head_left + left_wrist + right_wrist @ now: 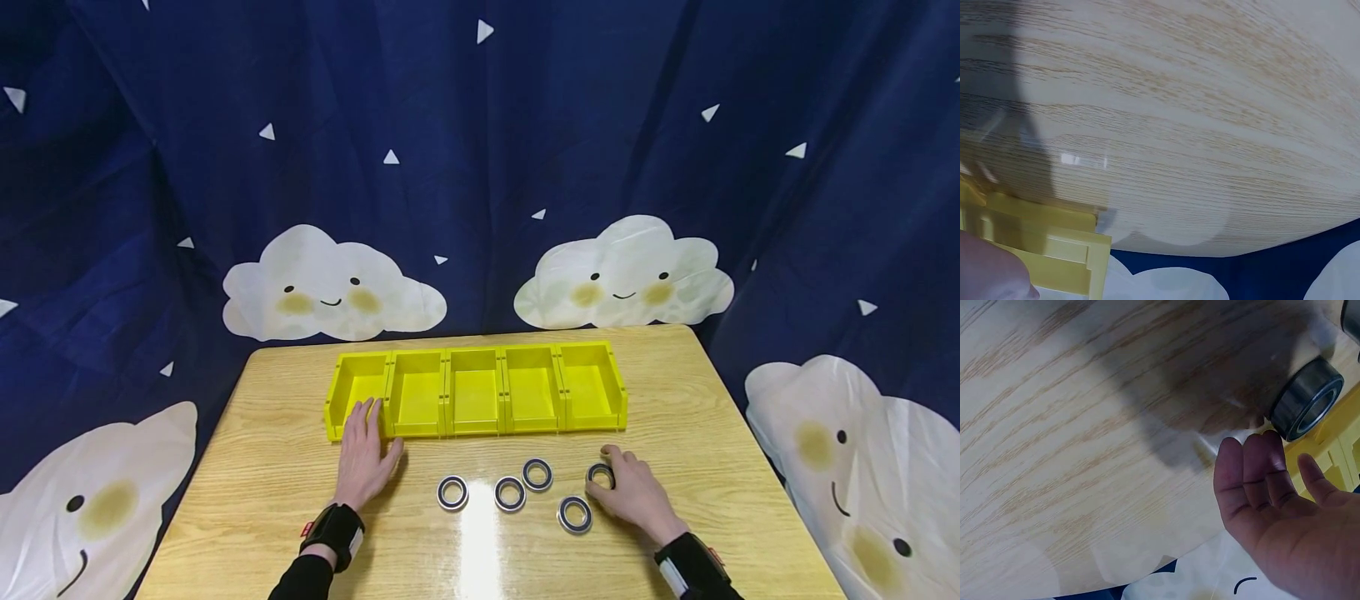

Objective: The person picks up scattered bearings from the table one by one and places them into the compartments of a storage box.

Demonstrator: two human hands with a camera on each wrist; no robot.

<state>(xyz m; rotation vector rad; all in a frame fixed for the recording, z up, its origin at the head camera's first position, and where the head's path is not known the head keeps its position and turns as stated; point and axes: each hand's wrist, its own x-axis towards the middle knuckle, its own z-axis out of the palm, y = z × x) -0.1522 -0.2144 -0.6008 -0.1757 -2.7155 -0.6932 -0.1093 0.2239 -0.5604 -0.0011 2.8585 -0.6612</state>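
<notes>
My left hand point(362, 461) lies at the front of the leftmost compartment of the yellow bin row point(475, 423), its straight fingers overlapping the front wall. In the left wrist view, part of that hand point(991, 272) shows close to a yellow bin point(1063, 250). My right hand point(636, 493) is spread about the rightmost ball bearing point(590, 481), thumb on the near side and index finger on the far side. In the right wrist view, loosely bent fingers point(1230, 465) come right up to a dark-sided bearing point(1288, 411) that lies flat on the table.
Several more bearings lie on the wooden table point(247, 500): one left of centre point(442, 503), two side by side point(499, 503) in the middle, and one nearer me point(563, 521). Behind the table hangs a dark blue curtain point(480, 108) with white clouds.
</notes>
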